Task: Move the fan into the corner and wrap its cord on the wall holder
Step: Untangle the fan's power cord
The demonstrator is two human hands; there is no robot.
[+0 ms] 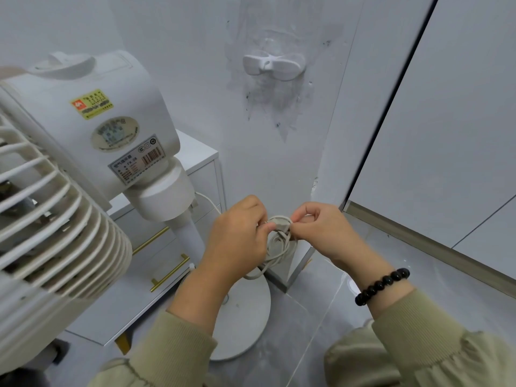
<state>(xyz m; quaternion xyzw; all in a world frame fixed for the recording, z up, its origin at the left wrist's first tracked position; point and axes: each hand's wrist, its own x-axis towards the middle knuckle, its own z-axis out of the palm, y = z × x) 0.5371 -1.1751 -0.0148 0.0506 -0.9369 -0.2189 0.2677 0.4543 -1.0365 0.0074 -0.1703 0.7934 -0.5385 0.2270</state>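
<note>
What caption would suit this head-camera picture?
Left hand and right hand pinch the coiled cord of the fan, below the bare wall holder.

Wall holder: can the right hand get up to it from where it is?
Probably yes. The wall holder sits bare on the wall above the right hand, with nothing between them. That hand and the left hand both pinch the bundled cord, so the cord would come along.

At ten o'clock your white pedestal fan (117,79) was smooth matt plastic with glossy stickers (92,104). At twelve, the white plastic wall holder (273,65) sat on rough, smeared plaster (279,107). Your thin white cord (280,245) looked smooth and rubbery; at four, the black bead bracelet (382,286) shone.
</note>
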